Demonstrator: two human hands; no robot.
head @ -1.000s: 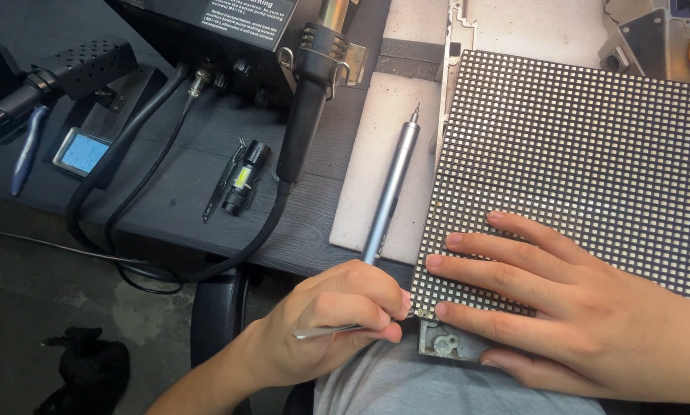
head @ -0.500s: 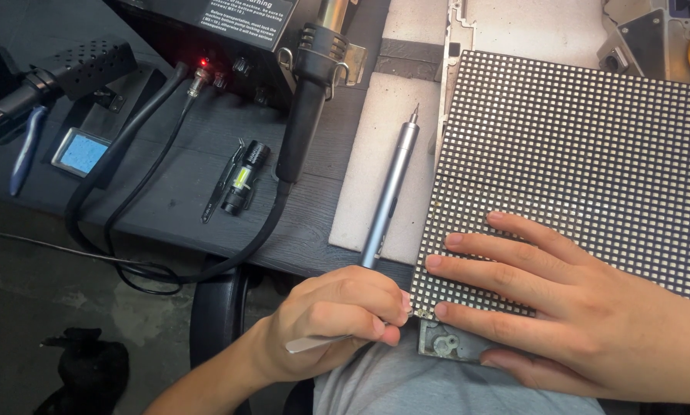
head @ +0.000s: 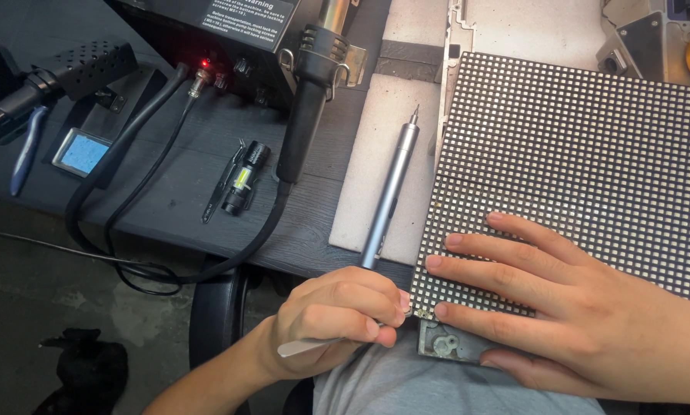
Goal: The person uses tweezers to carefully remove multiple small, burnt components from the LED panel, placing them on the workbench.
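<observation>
left hand (head: pixel 337 319) pinching tweezers (head: pixel 306 346), probably, at LED panel (head: pixel 583 169) 7 o'clock corner | right hand (head: pixel 568 307) flat, pressing panel | next: steady, precise tip

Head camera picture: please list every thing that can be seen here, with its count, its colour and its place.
LED grid panel: one, black with pale dots, right half of the bench
Pen-shaped driver: one, silver, lying on the pale mat left of the panel
Pale mat: one, beige, under the driver
Hot-air handle: one, black, top centre, in its holder
Station box: one, black, top, red light lit
Small torch: one, black, on the dark bench
Sponge tray: one, blue sponge, left
Tweezers: one, metal, in the left hand
Left hand: at the panel's lower left corner
Right hand: flat on the panel
</observation>
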